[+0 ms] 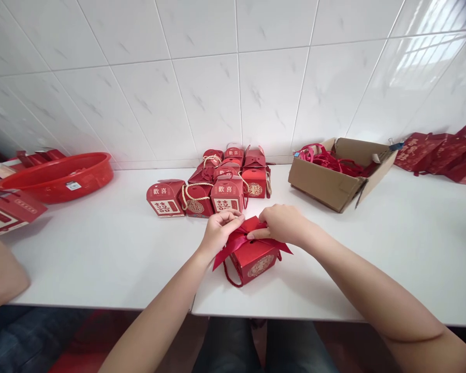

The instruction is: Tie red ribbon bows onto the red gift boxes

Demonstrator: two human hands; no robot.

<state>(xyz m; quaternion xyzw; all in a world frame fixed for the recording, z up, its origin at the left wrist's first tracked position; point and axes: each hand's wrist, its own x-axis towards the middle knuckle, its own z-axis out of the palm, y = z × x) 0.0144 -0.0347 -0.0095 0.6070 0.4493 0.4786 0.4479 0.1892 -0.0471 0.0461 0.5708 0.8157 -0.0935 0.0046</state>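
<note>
A small red gift box (pixel 253 261) with a gold emblem stands on the white table (pixel 101 248) right in front of me. A red ribbon (pixel 238 241) lies across its top, and a dark red cord handle hangs at its left side. My left hand (pixel 220 229) pinches the ribbon at the box's top left corner. My right hand (pixel 281 224) rests closed on the top right, fingers pressed on the ribbon. Behind stands a cluster of several closed red gift boxes (pixel 217 184).
An open cardboard box (pixel 336 181) holding red ribbons sits at the right. Flat red box blanks (pixel 442 153) lie far right by the tiled wall. A red plastic basin (pixel 58 176) and more flat red cartons (pixel 3 215) are at the left. Another person's arm (pixel 0 274) shows at the left edge.
</note>
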